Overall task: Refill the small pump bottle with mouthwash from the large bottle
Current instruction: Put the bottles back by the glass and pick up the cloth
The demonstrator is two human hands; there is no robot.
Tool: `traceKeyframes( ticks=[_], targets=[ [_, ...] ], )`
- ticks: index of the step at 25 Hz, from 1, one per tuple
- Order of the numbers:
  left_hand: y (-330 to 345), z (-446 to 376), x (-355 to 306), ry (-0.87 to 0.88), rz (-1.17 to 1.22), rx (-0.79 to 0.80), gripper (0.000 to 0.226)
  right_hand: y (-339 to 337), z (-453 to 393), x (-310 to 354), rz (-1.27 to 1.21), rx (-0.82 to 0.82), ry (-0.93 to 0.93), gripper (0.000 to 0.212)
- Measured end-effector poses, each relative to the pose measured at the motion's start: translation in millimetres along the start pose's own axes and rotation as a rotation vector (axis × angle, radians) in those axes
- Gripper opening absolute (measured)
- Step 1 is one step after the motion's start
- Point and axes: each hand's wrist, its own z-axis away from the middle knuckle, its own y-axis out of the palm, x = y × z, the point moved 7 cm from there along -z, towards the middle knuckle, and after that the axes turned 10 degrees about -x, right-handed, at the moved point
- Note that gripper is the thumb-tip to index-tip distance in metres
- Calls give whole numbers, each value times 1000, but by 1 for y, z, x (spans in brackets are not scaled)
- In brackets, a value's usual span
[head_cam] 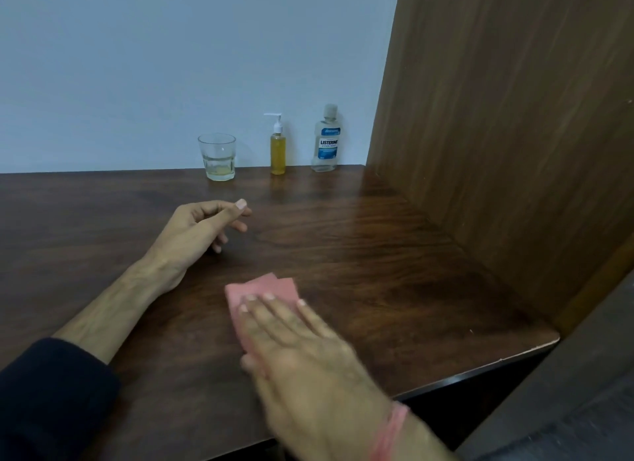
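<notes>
Ahead of my right hand's [295,337] fingers, flat on the cloth [264,290], I see open table [360,254] up to the bottles. The panel [507,151] walls off their right. Beyond my left fingers [236,217] stands the glass [217,157], with a gap between it and the pump bottle [277,150], another before the mouthwash [326,141].

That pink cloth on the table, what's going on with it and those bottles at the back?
A person sits at a dark wooden table. Their right hand lies flat on a pink cloth, pressing it against the tabletop as if wiping. Their left hand rests nearby with loosely curled fingers, holding nothing. By the back wall stand a glass with a little liquid, a small pump bottle of yellow liquid, and a large mouthwash bottle that looks nearly empty. Both bottles stand upright, closed and untouched.
</notes>
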Motion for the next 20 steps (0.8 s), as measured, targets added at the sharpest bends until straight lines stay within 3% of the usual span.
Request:
traceKeyframes(
  ticks=[4, 7, 11, 13, 16, 20],
  targets=[
    [-2, 0, 1, -21, -9, -20, 40, -32, -10, -116, 199, 15, 270, 62],
    [-1, 1, 1, -44, -11, -47, 38, -36, -49, -193, 128, 137, 531, 63],
    [-4, -1, 1, -77, 38, -92, 39, -7, -124, -206, 100, 124, 676, 67],
    [-7, -4, 3, -100, 54, -121, 41, 11, -152, -177, 100, 96, 630, 68],
    [-16, -7, 7, -129, 93, -220, 47, 32, -166, -114, 49, 81, 410, 69],
    [-25, -11, 12, -165, 156, -300, 54, 27, -97, -44, -31, 60, 33, 72]
  ],
)
